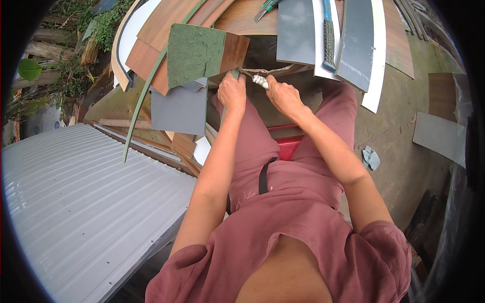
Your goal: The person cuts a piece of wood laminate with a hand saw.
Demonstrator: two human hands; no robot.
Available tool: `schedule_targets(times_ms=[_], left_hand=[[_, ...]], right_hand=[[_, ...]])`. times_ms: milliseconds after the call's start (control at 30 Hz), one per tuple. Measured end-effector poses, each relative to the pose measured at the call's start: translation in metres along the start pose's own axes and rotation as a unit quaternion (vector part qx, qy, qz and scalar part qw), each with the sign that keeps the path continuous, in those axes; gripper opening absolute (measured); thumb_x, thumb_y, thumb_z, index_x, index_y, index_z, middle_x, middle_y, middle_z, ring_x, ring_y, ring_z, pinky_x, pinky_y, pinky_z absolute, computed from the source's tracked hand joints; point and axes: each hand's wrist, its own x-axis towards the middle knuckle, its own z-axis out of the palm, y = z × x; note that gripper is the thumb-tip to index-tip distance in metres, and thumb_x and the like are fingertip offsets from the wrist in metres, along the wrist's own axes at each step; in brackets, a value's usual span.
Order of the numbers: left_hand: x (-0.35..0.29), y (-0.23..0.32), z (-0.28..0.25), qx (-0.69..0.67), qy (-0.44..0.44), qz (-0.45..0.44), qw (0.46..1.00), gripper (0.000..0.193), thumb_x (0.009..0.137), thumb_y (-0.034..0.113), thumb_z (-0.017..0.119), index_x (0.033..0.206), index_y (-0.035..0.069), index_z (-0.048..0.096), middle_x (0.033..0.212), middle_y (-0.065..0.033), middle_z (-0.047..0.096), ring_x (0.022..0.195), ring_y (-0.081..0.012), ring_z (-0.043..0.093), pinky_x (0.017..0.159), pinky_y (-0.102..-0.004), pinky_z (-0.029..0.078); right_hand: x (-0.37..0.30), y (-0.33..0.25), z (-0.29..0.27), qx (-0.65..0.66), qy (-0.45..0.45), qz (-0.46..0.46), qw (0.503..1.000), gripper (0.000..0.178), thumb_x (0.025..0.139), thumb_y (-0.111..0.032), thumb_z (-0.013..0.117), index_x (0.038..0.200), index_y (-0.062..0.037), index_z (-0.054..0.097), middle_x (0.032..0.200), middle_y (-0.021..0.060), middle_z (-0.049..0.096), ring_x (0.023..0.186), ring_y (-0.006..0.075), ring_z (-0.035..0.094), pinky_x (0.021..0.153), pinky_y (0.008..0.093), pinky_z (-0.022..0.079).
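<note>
Between my knees my left hand (232, 93) is closed round a narrow green strip (236, 74), whose lower part runs down behind the wrist. Just right of it, my right hand (284, 98) grips a white, ribbed, wrapped-looking piece (260, 81) that points at my left hand; its far end is hard to make out. A thin, frayed brown edge (268, 69) shows just beyond both hands. Close beyond my left hand is a square panel with a rough green face (194, 55), overlapping a brown wood-grain board (235, 50).
Grey panels (298, 30) and wood-grain boards lie ahead, with a blue-and-black handled tool (328, 45) and a teal-handled tool (267, 9) on them. A long green strip (146, 91) curves down to corrugated metal sheeting (91, 202) at left. A pale blue crumpled cloth (371, 158) lies at right.
</note>
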Motion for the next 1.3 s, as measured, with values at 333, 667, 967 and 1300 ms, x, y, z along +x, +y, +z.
schedule_targets(times_ms=[333,667,967,1300], left_hand=[[0.002,0.0,-0.001,0.013,0.003,0.003,1.0,0.033,0.08,0.03,0.055,0.09,0.0,0.064,0.08,-0.0259,0.064,0.081,-0.0434,0.062,0.076,-0.0486,0.047],[0.0,-0.002,-0.003,0.011,-0.009,-0.001,1.0,0.033,0.08,0.03,0.056,0.091,0.0,0.064,0.082,-0.0257,0.064,0.082,-0.0435,0.061,0.076,-0.0486,0.047],[0.0,0.003,-0.004,0.023,0.001,-0.007,1.0,0.032,0.079,0.029,0.056,0.089,-0.001,0.063,0.082,-0.0256,0.064,0.082,-0.0434,0.061,0.076,-0.049,0.047],[0.0,-0.002,-0.002,0.005,-0.003,-0.002,1.0,0.032,0.079,0.029,0.056,0.089,0.0,0.064,0.082,-0.0257,0.064,0.082,-0.0433,0.061,0.076,-0.0492,0.047]], right_hand=[[-0.022,0.009,-0.003,-0.003,0.001,0.005,1.0,0.014,0.087,-0.013,0.05,0.093,-0.0018,0.042,0.071,0.0227,0.063,0.071,0.0422,0.063,0.062,0.0522,0.049],[-0.017,0.011,0.004,0.006,0.008,-0.002,1.0,0.014,0.087,-0.013,0.049,0.094,-0.0022,0.042,0.07,0.0221,0.063,0.069,0.0413,0.063,0.062,0.0513,0.05],[-0.009,0.0,-0.002,0.009,0.01,-0.008,1.0,0.016,0.086,-0.013,0.051,0.094,-0.0021,0.042,0.071,0.0228,0.063,0.07,0.0412,0.063,0.062,0.051,0.05],[-0.027,0.015,0.005,-0.004,0.008,0.01,1.0,0.016,0.086,-0.012,0.052,0.094,-0.0016,0.043,0.071,0.0228,0.063,0.07,0.0417,0.063,0.064,0.0516,0.05]])
